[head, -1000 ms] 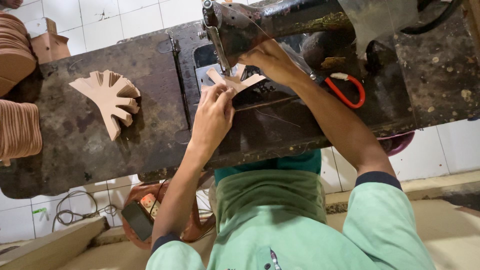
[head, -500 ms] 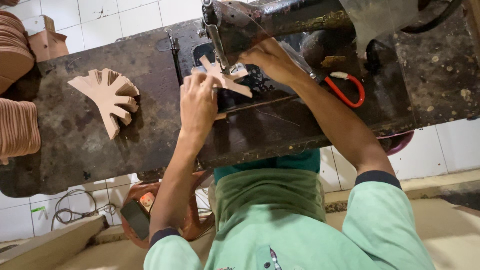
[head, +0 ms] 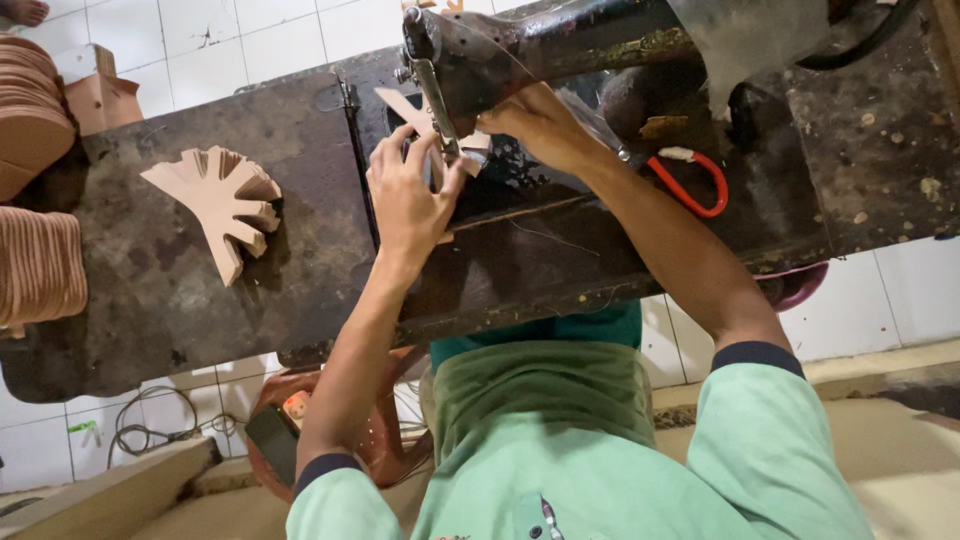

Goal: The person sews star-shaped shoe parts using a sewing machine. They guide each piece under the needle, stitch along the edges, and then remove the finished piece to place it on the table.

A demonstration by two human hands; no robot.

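Note:
A flat tan leather piece (head: 403, 107) lies on the bed of a dark, worn sewing machine (head: 560, 45), right under its needle. My left hand (head: 405, 200) presses on the piece from the near side, fingers spread and touching it beside the presser foot. My right hand (head: 540, 125) pinches the piece's right end just behind the needle; most of the piece is hidden by both hands. A fanned stack of similar tan cut pieces (head: 220, 200) rests on the table to the left, well apart from my hands.
The dark stained work table (head: 180, 300) carries red-handled snips (head: 690, 185) to the right of the machine. Piles of brown pieces (head: 35, 265) and a small cardboard box (head: 100, 95) sit at the left edge. A phone (head: 272, 440) and cables (head: 150, 425) lie below on the tiled floor.
The tan piece has slid farther away under the needle and turned. My left hand followed it up toward the presser foot; my right hand stayed at the needle.

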